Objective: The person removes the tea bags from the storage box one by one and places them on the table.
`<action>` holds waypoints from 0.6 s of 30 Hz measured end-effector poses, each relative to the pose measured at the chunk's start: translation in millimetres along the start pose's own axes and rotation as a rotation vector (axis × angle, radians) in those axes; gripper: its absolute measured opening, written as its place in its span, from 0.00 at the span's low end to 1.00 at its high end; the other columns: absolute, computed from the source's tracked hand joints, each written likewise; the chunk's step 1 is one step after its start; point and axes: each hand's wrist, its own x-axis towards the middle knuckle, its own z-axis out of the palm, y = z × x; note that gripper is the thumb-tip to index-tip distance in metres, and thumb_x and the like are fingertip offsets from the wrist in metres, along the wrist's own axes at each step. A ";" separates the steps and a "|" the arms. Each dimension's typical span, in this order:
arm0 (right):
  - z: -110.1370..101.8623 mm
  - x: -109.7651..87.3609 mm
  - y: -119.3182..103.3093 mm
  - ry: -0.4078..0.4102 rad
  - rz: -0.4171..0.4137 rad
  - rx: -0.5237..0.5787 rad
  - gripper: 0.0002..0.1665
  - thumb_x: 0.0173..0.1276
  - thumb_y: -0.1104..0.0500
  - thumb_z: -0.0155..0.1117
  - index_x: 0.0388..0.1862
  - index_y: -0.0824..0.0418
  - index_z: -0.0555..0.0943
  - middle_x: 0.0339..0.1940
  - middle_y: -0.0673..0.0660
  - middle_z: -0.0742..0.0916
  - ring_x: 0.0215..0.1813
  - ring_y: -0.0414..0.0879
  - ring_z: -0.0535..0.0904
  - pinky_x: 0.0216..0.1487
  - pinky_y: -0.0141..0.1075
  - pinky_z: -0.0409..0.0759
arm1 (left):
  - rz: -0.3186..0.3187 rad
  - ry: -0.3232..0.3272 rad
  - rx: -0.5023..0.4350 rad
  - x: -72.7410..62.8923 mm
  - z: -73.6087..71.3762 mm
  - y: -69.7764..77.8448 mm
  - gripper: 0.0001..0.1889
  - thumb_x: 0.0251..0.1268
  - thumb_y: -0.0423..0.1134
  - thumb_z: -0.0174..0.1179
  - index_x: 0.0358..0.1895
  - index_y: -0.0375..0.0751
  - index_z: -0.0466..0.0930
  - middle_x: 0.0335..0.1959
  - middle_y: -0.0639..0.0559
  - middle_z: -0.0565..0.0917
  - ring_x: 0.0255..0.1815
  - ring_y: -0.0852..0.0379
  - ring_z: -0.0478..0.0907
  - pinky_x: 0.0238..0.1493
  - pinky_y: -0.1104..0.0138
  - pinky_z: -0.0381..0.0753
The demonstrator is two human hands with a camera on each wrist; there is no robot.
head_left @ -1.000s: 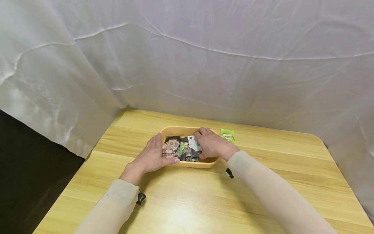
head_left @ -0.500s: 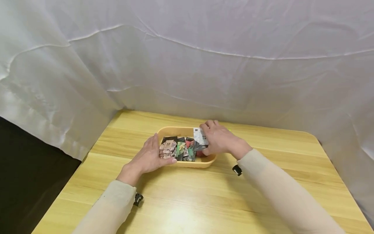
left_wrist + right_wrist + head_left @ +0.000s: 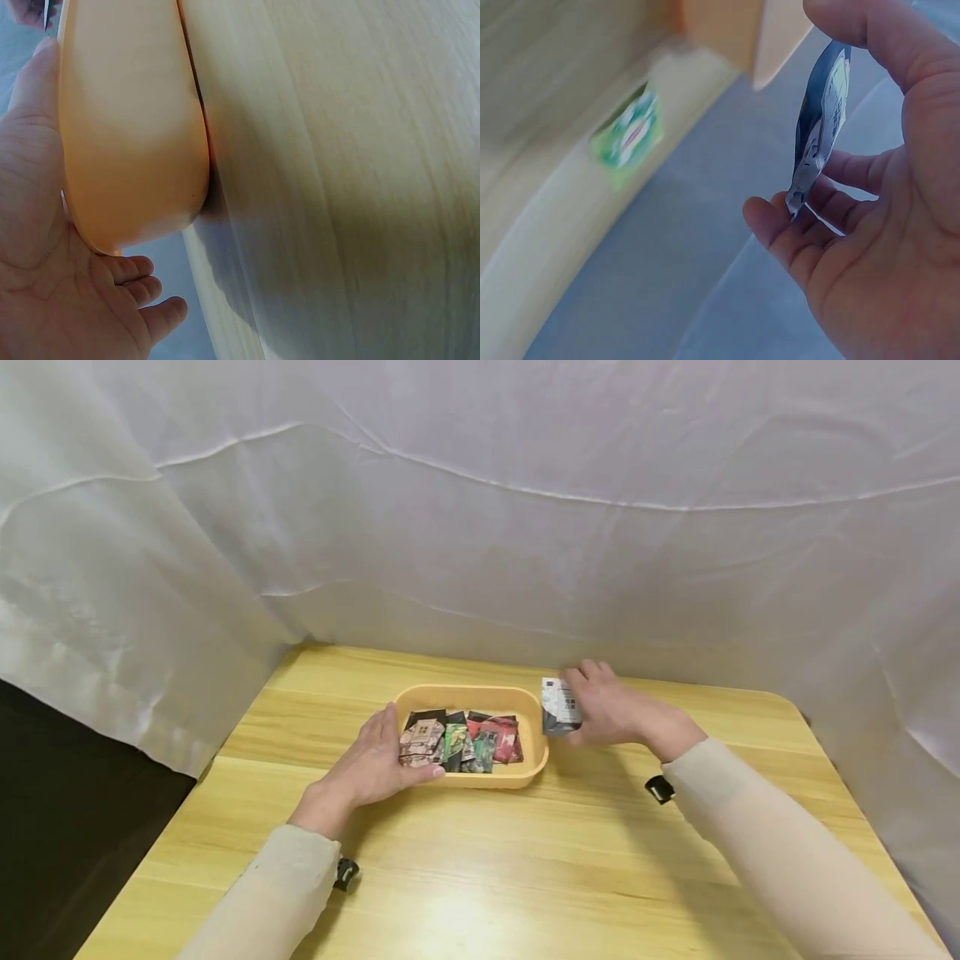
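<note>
A yellow-orange plastic basket (image 3: 467,782) stands on the wooden table. Inside lie several tea sachets: floral pink ones (image 3: 422,742) at its left, green-and-black ones (image 3: 454,743) in the middle, red ones (image 3: 504,737) at its right. My left hand (image 3: 367,762) rests on the basket's left end, thumb along the near rim, fingers extended along the outside. My right hand (image 3: 611,706) pinches a silver-and-black tea sachet (image 3: 560,706) between thumb and fingers, just beyond the basket's right end. The right wrist view shows this sachet (image 3: 821,124) edge-on, with its far layers hard to tell apart.
A green tea sachet (image 3: 630,136) lies on the table near its far edge, seen blurred in the right wrist view; in the head view my right hand hides it. Pale grey cloth (image 3: 480,552) hangs behind the table (image 3: 465,860).
My right hand has lifted the silver-and-black sachet out of the basket and carried it right, past the rim. Red sachets are now uncovered. My left hand stays on the basket.
</note>
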 end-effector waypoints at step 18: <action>14.0 1.5 90.8 -0.164 0.233 -0.005 0.61 0.59 0.47 0.78 0.79 0.77 0.59 0.75 0.83 0.66 0.75 0.80 0.61 0.74 0.71 0.67 | 0.013 0.012 0.000 -3.1 -6.5 -10.5 0.76 0.56 0.84 0.57 0.84 0.33 0.22 0.87 0.31 0.36 0.88 0.32 0.36 0.86 0.40 0.43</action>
